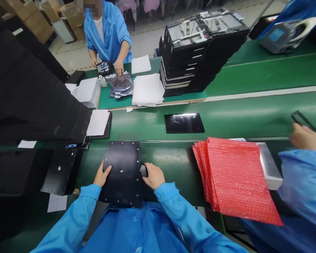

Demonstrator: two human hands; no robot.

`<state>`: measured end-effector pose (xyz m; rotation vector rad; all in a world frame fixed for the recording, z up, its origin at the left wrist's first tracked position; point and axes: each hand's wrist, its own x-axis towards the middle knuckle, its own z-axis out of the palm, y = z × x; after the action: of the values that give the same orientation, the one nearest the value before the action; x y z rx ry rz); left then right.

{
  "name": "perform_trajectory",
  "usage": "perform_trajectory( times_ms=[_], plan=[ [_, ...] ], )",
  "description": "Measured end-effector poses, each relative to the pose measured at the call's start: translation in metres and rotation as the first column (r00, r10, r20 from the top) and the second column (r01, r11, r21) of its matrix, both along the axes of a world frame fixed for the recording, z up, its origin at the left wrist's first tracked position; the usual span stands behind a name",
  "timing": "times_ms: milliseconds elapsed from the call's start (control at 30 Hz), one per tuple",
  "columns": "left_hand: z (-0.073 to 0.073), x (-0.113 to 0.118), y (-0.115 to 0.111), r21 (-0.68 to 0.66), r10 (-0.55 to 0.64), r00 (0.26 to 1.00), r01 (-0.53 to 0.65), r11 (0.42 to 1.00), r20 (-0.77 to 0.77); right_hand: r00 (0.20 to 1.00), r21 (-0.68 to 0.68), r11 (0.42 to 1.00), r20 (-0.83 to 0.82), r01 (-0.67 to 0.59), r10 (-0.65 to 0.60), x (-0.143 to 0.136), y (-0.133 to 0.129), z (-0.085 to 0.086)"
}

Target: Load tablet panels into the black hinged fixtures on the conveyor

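Observation:
A black box (123, 184) with rivets along its edges lies at the bench edge, right against my body. My left hand (101, 176) grips its left side, thumb on the top face and the other fingers hidden below. At the right side, my right hand (155, 176) is closed around a small grey and black piece (143, 170) that touches the box; its exact kind is hidden by the fingers. Beyond the box, a black tablet (184, 123) lies flat on the green conveyor belt (252, 116).
Red bubble-wrap bags (237, 175) are piled to my right, beside a co-worker's hand (308, 137) holding a dark frame. Stacked black trays (195, 56) and white sheets (148, 89) stand across the belt, where another person (107, 31) handles silvery bags. Tall black stacks (34, 95) rise at left.

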<state>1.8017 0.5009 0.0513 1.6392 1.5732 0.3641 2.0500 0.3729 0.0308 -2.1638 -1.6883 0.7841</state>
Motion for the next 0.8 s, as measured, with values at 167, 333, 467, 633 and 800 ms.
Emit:
perform_trajectory(
  times_ms=[167, 333, 467, 633, 800],
  plan=[
    [0.012, 0.004, 0.004, 0.023, -0.006, 0.995, 0.009, 1.0, -0.095, 0.951, -0.067, 0.959, 0.128, -0.274, 0.281, 0.001, 0.016, 0.033],
    [0.029, 0.054, -0.053, 0.079, -0.309, 0.828, 0.387, 0.919, -0.468, 0.96, -0.019, 0.961, 0.048, -0.276, 0.276, 0.003, 0.02, 0.028],
    [0.047, 0.102, -0.105, -0.06, -0.4, 0.753, 0.436, 0.898, -0.522, 0.962, -0.024, 0.98, -0.198, -0.197, 0.188, 0.02, 0.03, 0.01],
    [0.099, 0.055, -0.075, 0.048, -0.264, 0.958, 0.27, 0.962, -0.111, 0.978, -0.074, 0.996, -0.197, 0.051, -0.065, 0.057, 0.025, -0.03],
    [0.104, -0.011, -0.014, -0.083, 0.028, 0.982, -0.013, 0.996, 0.184, 0.881, 0.175, 0.953, -0.45, 0.248, -0.147, 0.02, -0.008, -0.07]
  ],
)
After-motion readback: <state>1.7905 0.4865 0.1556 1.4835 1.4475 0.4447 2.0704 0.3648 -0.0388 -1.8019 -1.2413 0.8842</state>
